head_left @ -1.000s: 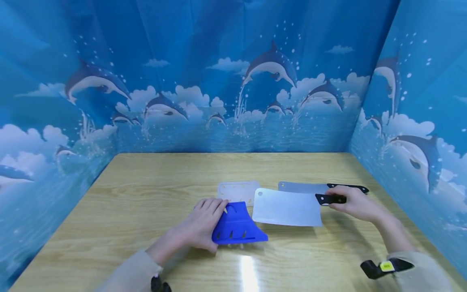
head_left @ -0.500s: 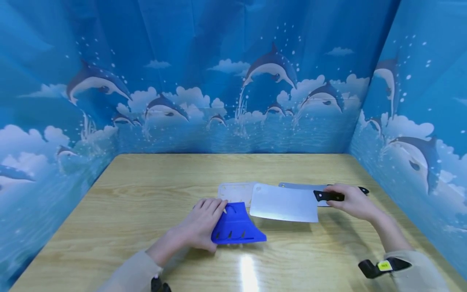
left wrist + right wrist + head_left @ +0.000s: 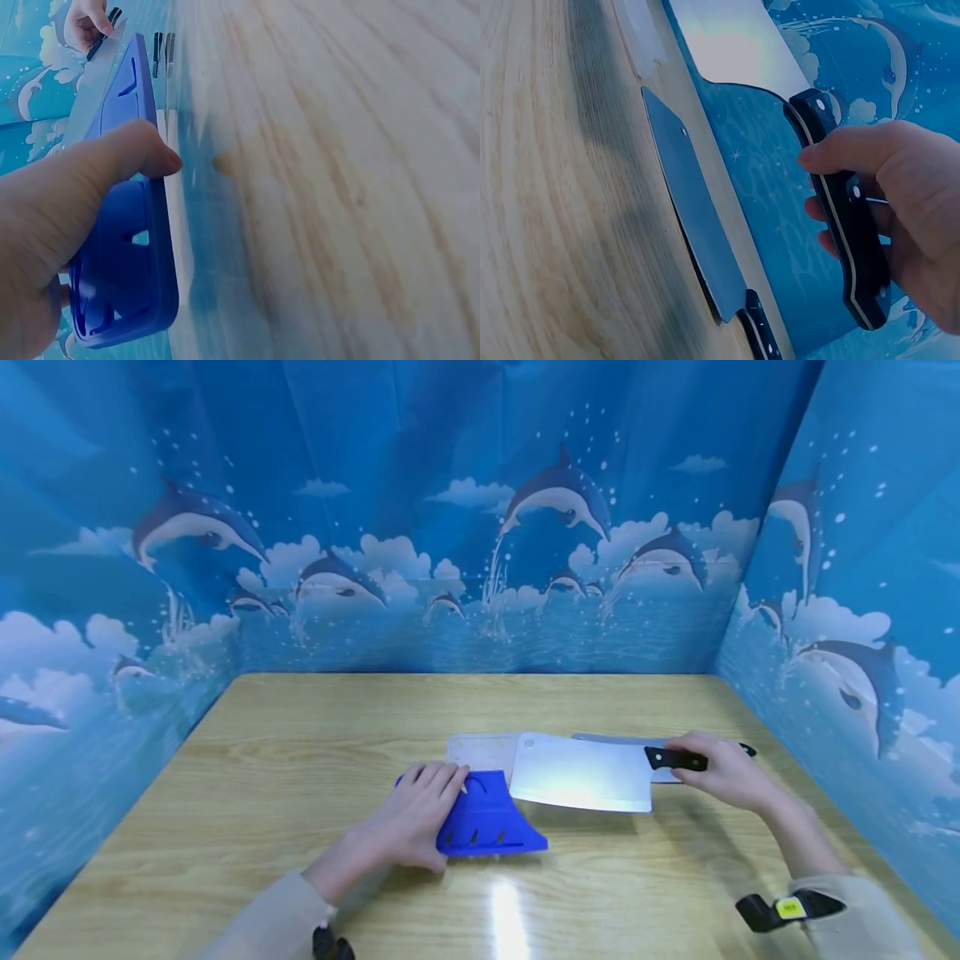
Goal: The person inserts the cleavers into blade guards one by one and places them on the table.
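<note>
My left hand (image 3: 420, 818) grips the left side of a blue plastic piece with slots (image 3: 483, 827), held tilted over the table. In the left wrist view, the thumb lies along the piece's edge (image 3: 161, 240). My right hand (image 3: 727, 772) holds a cleaver (image 3: 581, 772) by its black riveted handle (image 3: 844, 217). The wide blade points left, raised off the table, its end close to the blue piece; I cannot tell whether they touch. Behind it a second cleaver (image 3: 697, 202) lies flat, partly hidden in the head view. A pale slotted plate (image 3: 483, 747) lies behind the blue piece.
The wood-grain table (image 3: 315, 735) lies under everything. Blue dolphin-print sheets (image 3: 420, 527) stand at its back edge and right side. A strapped wrist camera (image 3: 787, 910) sits on the right sleeve.
My right hand has shifted the cleaver slightly left and away from me, covering more of the second cleaver and the pale plate. The left hand and blue piece have barely moved.
</note>
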Motion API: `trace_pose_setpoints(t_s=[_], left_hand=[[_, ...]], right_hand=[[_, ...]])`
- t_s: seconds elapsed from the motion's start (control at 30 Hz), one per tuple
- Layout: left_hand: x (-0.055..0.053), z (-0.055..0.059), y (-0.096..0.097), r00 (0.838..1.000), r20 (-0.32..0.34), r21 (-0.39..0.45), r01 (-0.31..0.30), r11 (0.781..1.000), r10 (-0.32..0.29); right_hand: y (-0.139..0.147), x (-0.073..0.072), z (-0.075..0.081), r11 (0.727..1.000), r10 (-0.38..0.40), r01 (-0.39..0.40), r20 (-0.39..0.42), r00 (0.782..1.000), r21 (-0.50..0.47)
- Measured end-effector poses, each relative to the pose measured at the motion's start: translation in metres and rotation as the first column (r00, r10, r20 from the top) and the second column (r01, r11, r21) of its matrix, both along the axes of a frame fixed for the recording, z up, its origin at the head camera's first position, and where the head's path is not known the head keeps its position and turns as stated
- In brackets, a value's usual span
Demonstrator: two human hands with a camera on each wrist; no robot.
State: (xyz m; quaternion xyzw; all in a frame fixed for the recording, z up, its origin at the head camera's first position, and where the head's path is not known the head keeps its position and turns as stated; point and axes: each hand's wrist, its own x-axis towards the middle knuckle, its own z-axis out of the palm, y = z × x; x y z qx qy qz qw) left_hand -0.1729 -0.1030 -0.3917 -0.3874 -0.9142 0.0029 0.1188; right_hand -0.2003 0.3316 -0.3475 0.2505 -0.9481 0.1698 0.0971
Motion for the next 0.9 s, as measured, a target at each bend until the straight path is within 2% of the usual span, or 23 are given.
trace_pose_setpoints(t_s=[0.23,0.37,0.67,0.8,0.9], left_hand=[[-0.002,0.000,-0.006,1.000,-0.009,-0.015,-0.018,1.000,0.018],[-0.002,-0.001,-0.008,1.000,-0.006,-0.012,-0.018,1.000,0.018],[-0.003,-0.003,-0.008,0.998,0.032,0.021,-0.047,0.999,0.047],[-0.005,-0.003,-0.007,0.998,0.046,0.039,-0.053,0.998,0.052],[-0.006,-0.003,-0.007,0.997,0.043,0.055,-0.066,0.996,0.064]], right_hand=[[-0.005,0.004,0.005,0.993,0.114,-0.112,-0.116,0.987,0.024],[-0.008,0.005,0.003,0.989,0.146,-0.146,-0.157,0.977,0.013],[-0.016,0.007,0.001,0.989,0.148,-0.147,-0.312,0.938,0.026],[-0.021,0.007,0.003,0.988,0.152,-0.145,-0.344,0.927,0.044],[-0.025,0.008,0.004,0.991,0.131,-0.109,-0.341,0.931,0.084]])
